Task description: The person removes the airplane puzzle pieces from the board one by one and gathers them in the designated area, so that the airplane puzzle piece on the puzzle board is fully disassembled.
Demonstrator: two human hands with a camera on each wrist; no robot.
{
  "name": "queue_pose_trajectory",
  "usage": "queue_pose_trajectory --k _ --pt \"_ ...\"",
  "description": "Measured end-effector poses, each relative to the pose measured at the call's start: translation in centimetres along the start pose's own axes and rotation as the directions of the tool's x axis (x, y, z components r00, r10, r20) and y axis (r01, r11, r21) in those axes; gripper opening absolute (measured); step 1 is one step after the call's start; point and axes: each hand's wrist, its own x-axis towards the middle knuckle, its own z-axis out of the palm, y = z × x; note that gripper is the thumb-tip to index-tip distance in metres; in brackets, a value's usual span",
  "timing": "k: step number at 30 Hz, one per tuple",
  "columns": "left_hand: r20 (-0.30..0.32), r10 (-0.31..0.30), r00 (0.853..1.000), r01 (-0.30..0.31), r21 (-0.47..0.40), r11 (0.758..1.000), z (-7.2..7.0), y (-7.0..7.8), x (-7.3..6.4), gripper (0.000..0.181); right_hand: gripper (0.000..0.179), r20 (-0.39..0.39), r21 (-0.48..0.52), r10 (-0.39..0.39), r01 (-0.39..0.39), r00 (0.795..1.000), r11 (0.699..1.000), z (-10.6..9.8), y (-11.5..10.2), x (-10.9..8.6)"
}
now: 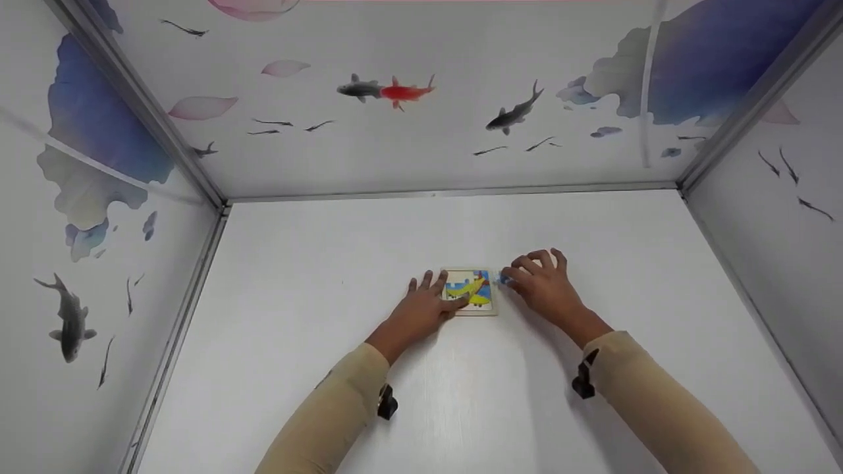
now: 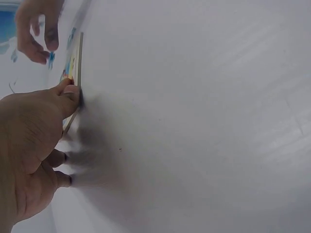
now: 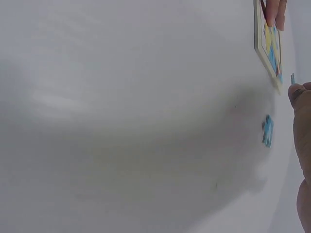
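At the left, the left hand [image 1: 421,308] rests with spread fingers at the left side of the puzzle board [image 1: 484,313], its thumb lying over the lower part. The board lies flat on the bench [image 1: 329,237]; being nearly square, it shows no clear long axis. Just beside its right edge, the right hand [image 1: 546,288] pinches a small blue piece [image 2: 51,58]; the board is therefore to the left of these fingers. Near this hand, a second blue piece [image 3: 268,132] lies on the bench.
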Motion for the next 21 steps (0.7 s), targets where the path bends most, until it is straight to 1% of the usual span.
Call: queue_pose_trajectory --k 5,10,16,21 --pt "0.017 -0.014 1.000 0.015 -0.008 1.000 0.0 0.0 -0.1 0.050 0.038 0.021 0.028 0.057 -0.058 0.998 0.998 -0.5 2.0 -1.7" --pt "0.018 -0.009 1.000 0.009 -0.010 1.000 0.1 0.0 -0.1 0.051 0.033 0.026 0.052 0.092 -0.093 0.995 0.994 -0.7 3.6 -3.1" --pt "0.009 -0.007 1.000 0.008 -0.025 1.000 0.3 -0.2 0.1 0.051 0.030 0.043 0.048 0.100 -0.102 0.994 0.994 -0.9 4.6 -4.0" --pt "0.008 -0.003 1.000 0.003 -0.036 0.999 0.3 -0.2 0.1 0.049 0.027 0.080 0.046 0.131 -0.135 0.988 0.990 -0.7 4.9 -4.6"
